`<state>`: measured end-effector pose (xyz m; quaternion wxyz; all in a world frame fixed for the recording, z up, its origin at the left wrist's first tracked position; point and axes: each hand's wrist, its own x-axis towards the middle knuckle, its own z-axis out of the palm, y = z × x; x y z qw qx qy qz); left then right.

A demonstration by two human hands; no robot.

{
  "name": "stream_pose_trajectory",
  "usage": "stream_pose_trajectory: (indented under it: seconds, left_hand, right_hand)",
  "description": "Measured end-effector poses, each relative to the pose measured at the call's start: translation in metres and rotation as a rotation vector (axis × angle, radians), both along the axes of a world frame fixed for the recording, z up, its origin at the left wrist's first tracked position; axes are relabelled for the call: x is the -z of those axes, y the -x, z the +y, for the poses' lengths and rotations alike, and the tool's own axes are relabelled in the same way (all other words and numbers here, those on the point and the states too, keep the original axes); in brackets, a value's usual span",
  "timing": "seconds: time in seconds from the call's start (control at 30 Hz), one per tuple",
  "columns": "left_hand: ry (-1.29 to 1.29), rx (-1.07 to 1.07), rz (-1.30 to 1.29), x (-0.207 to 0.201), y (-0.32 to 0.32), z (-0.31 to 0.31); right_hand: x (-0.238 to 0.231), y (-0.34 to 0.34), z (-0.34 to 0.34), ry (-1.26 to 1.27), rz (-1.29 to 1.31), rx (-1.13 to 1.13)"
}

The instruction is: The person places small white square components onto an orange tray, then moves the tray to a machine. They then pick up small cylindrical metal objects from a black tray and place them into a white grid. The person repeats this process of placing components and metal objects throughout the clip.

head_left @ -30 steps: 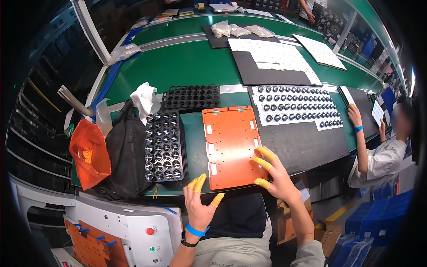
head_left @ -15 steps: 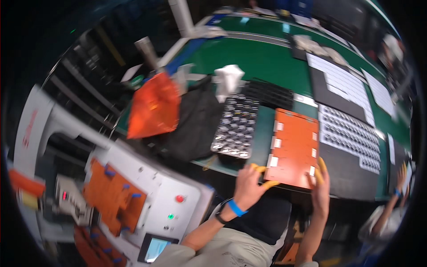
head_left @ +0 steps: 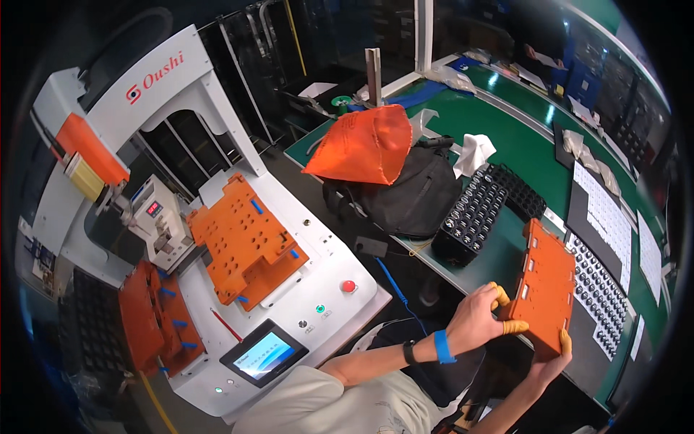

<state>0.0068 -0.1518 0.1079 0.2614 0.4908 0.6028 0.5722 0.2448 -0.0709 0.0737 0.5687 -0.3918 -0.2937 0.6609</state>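
Note:
An orange rectangular fixture plate, with small light pieces along its edge, is tilted above the near edge of the green table. At its near left corner, my left hand grips it between thumb and fingers. My right hand holds the near right corner from below, its lower fingers partly hidden. Yellow finger cots cover several fingertips, and a blue band is on my left wrist. Close to the plate stands a black tray of small round parts.
Left of me is a white machine with an orange perforated fixture, a touchscreen and a red button. A black bag under an orange pouch lies on the table. White sheets with round parts are to the right.
My head view has swung left, bringing more of the machine into sight. The orange plate, lying nearly flat before, is now tilted up in both hands.

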Motion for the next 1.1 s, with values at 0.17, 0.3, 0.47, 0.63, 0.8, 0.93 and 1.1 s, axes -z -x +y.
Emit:
stream_pose_trajectory:
  seconds: [0.17, 0.3, 0.47, 0.63, 0.8, 0.93, 1.1]
  left_hand:
    - [-0.317, -0.006, -0.173, -0.024, -0.008, -0.072]
    - [-0.495, -0.208, 0.034, -0.024, 0.011, -0.133]
    - [-0.574, -0.638, 0.234, -0.031, 0.077, -0.225]
    - [-0.4, -1.065, 0.333, -0.048, 0.145, -0.292]
    - [-0.228, -1.167, 0.45, -0.033, 0.195, -0.338]
    - [-0.251, -1.217, 0.387, -0.014, 0.211, -0.335]
    - [-0.204, -1.237, 0.344, -0.014, 0.215, -0.325]
  right_hand:
    - [-0.032, 0.017, -0.056, -0.288, 0.128, 0.024]
    - [-0.047, 0.109, -0.11, -0.676, -0.065, 0.322]
    - [-0.078, 0.228, -0.137, -0.537, 0.289, -0.384]
    - [-0.12, 0.37, -0.162, -0.115, 0.319, -1.287]
    - [-0.11, 0.44, -0.194, 0.051, 0.095, -1.437]
    - [-0.106, 0.462, -0.199, 0.046, 0.016, -1.393]
    - [-0.091, 0.482, -0.186, 0.071, -0.027, -1.381]
